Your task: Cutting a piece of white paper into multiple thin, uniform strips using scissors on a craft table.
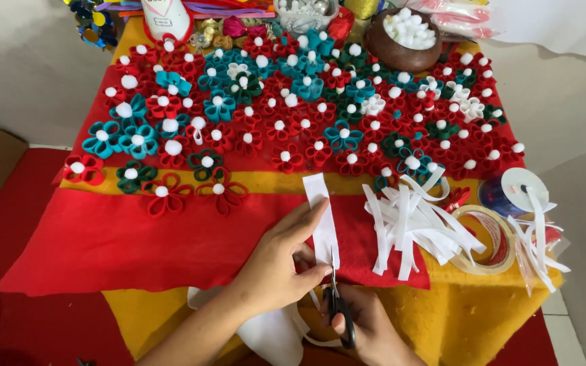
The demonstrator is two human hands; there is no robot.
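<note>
A white felt strip point(322, 217) lies at the near middle of the desk point(476, 318), on the red felt sheet point(137, 237). Its long axis runs away from the person, with the far end near the yellow band and tilted a little left, and the near end at the scissors point(338, 298). The left hand point(276, 261) grasps the strip at its near part, thumb and fingers pinching the left edge, fingers stretched along it. The right hand point(367, 325) is clenched around the black handles of the scissors, whose blades point up and away from the person, along the strip and into its near end.

Just right of the strip lies a loose pile of cut white strips point(415, 227), most pointing roughly the same way, some fanned out. Right of that sits a roll of clear tape point(493, 237), and beyond it a ribbon spool point(510, 193) with more thin white strips beside it.

Farther back, the desk is covered with red, teal, green and white loop flowers point(286, 115), each with a white pompom at its centre. At the far edge a brown bowl point(381, 47) holds white pompoms, and a clear container point(306, 13) next to it holds pale beads.
</note>
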